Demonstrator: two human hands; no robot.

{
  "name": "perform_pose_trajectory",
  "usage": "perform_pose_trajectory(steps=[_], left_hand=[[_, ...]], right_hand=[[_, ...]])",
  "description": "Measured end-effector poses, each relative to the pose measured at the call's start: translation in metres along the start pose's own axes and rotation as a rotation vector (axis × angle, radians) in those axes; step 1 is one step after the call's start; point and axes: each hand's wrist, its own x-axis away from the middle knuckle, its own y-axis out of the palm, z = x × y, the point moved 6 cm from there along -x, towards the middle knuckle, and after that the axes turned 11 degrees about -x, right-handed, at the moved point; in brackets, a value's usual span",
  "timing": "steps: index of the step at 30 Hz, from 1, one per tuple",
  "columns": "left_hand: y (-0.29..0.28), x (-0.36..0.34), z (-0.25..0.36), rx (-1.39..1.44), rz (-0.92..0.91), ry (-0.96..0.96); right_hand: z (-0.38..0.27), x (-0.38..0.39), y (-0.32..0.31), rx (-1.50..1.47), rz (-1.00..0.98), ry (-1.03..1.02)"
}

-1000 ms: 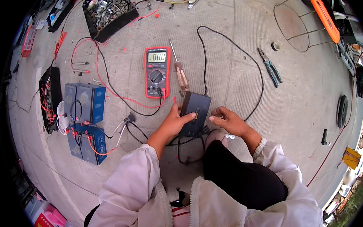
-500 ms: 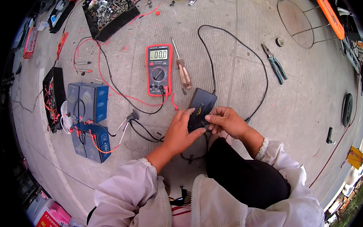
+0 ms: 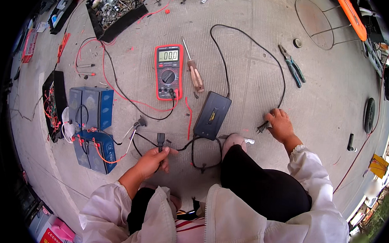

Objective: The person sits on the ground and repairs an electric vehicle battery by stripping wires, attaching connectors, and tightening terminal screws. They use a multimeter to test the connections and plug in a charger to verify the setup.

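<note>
A black charger brick (image 3: pixel 213 115) lies on the concrete floor, a cable leaving each end. Left of it, my left hand (image 3: pixel 152 163) is closed round a black connector (image 3: pixel 160 140) on one cable, its flat end pointing away from me. Off to the right, my right hand (image 3: pixel 283 127) grips the mains plug (image 3: pixel 262 127) that ends the other, long looping cable. A black socket (image 3: pixel 140 121) with wires lies on the floor near my left hand. Those wires run to the blue batteries (image 3: pixel 97 145) at the left, linked by black and orange leads.
Beyond the charger lie a red multimeter (image 3: pixel 167 71), a screwdriver (image 3: pixel 194 73) and a red wire piece (image 3: pixel 189 119). Pliers (image 3: pixel 292 66) and a tape roll (image 3: pixel 297 43) are at the right. Far left stand a tray of hardware (image 3: pixel 113 29) and a wire box (image 3: pixel 61 76).
Both hands have left the charger, which now lies alone on the floor. My left hand has moved left and taken the connector; my right hand has moved right and taken the mains plug.
</note>
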Motion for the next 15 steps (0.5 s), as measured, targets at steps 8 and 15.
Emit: perform_pose_trajectory(steps=[8,15], left_hand=[[0.037,0.01,-0.049,0.734,0.172,-0.162],[-0.038,0.017,-0.02,0.092,0.518,0.107]], right_hand=[[-0.033,-0.053,-0.032,-0.508,0.201,0.036],[-0.061,-0.084,-0.078,-0.782,0.509,0.046]])
